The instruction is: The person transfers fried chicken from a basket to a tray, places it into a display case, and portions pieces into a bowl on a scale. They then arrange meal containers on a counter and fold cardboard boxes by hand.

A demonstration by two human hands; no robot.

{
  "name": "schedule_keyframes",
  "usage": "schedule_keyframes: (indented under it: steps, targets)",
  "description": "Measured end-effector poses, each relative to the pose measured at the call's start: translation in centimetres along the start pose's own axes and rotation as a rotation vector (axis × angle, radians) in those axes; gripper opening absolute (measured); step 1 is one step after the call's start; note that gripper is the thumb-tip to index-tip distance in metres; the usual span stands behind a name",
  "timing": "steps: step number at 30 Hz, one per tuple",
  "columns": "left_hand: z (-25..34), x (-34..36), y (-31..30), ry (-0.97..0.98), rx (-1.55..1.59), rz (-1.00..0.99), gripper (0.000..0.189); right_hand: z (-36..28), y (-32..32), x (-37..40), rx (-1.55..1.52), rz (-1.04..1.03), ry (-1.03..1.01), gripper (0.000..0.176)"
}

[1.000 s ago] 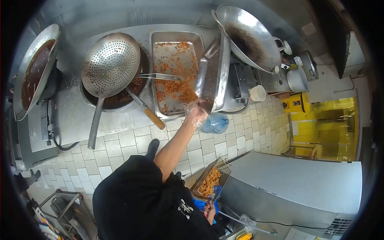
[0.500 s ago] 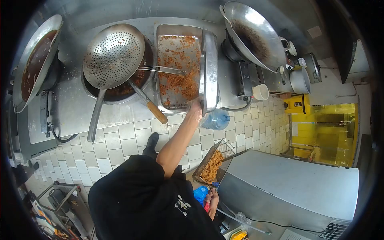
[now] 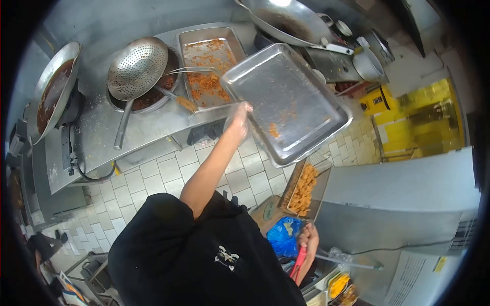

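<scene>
Evidently, in the head view, the left hand, wearing a clear plastic glove, is gripping a metal tray by its left edge; the tray is hanging tilted, right of a crumb-strewn rectangular pan on the worktop. It is probably feeling light and stiff, though smooth metal could be slipping under plastic; the rim's middle is likely offering the surest hold. The right hand's fingers are wrapping a red handle near a mesh basket, which is carrying knobbly golden pieces. Leftward, a round, perforated strainer is resting, dull and stained.
</scene>
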State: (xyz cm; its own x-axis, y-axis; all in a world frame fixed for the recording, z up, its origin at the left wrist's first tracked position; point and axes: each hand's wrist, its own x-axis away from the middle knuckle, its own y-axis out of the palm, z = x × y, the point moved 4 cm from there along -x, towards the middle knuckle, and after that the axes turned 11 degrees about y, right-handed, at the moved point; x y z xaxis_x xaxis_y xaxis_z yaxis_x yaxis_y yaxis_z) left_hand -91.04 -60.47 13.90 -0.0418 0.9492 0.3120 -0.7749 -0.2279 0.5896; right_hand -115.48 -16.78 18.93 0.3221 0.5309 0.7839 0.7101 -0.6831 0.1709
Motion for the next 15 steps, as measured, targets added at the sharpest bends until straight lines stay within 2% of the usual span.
schedule_keyframes:
  steps: [1, 2, 4, 5, 8, 9, 10, 12, 15]
  targets:
    - [-1.2, 0.4, -0.9, 0.074, -0.139, -0.001, 0.008, -0.2, -1.4, 0.8, 0.024, -0.015, -0.031, 0.017]
    - [-1.4, 2.7, -1.1, -0.035, -0.102, 0.021, 0.008, -0.6, -2.9, 1.6, 0.071, -0.009, -0.049, 0.017]
    - [-5.9, 3.1, -3.3, -0.063, 0.042, -0.082, 0.010, -2.2, -4.3, 4.5, 0.182, 0.024, -0.076, 0.021]
    - [-4.1, 7.5, -2.8, 0.022, -0.122, -0.016, 0.018, -2.6, -5.5, 5.3, 0.226, 0.023, -0.077, 0.021]
    - [-6.3, 12.4, -3.0, 0.002, -0.325, -0.106, 0.026, -4.2, -7.9, 7.7, 0.383, 0.046, -0.101, 0.019]
    - [-6.6, 14.9, -2.1, 0.043, -0.266, -0.124, 0.029, -4.4, -9.0, 8.0, 0.442, 0.042, -0.122, 0.019]
    - [-9.6, 14.6, -3.0, 0.053, -0.283, -0.090, 0.034, -4.9, -9.1, 8.9, 0.462, 0.046, -0.148, 0.019]
    - [-11.8, 17.2, -2.6, -0.082, -0.384, 0.005, 0.041, -5.2, -9.3, 10.2, 0.452, -0.011, -0.158, 0.020]
    - [-13.7, 21.7, 0.1, -0.023, -0.417, -0.011, 0.056, -5.6, -8.7, 11.4, 0.468, -0.058, -0.202, 0.020]
